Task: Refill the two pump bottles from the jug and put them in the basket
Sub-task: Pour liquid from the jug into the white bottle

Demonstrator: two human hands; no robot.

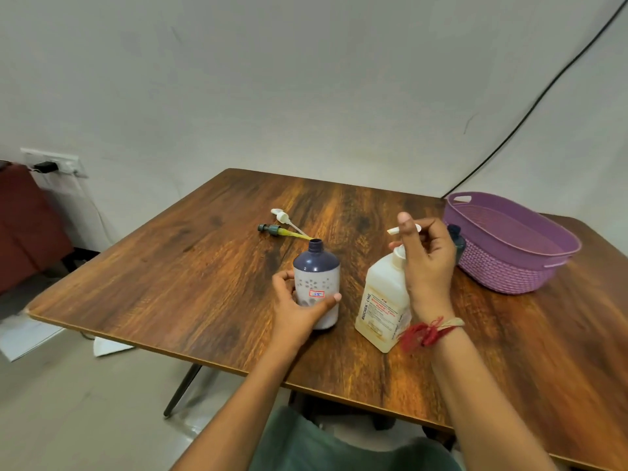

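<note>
Fingers (282, 278) of the left hand (295, 305) curl round the lower body of the purple-and-white bottle (316, 287), with the thumb across its front just below a small red-edged sticker. This bottle stands upright on the bench (190, 266), and its neck is open with no pump fitted.

On the right hand (429, 266), the fingers (406, 223) are bent and closed round the white pump top (394, 230) of the cream jug (382, 300). Only the nozzle tip shows past them on the left. The jug stands upright just beside the purple-and-white bottle, to its right, and is printed with red and dark lettering. A red thread band (424, 333) circles the right wrist.

Behind the right hand is a dark bottle (457, 239), mostly hidden, standing next to the near wall of the purple basket (503, 271). Whether the two touch cannot be told. The basket sits at the bench's right side.

Farther back on the left, a white pump head (282, 216) and a dark pump head (270, 228) lie on their sides close together, with their dip tubes angled toward the open bottle.
</note>
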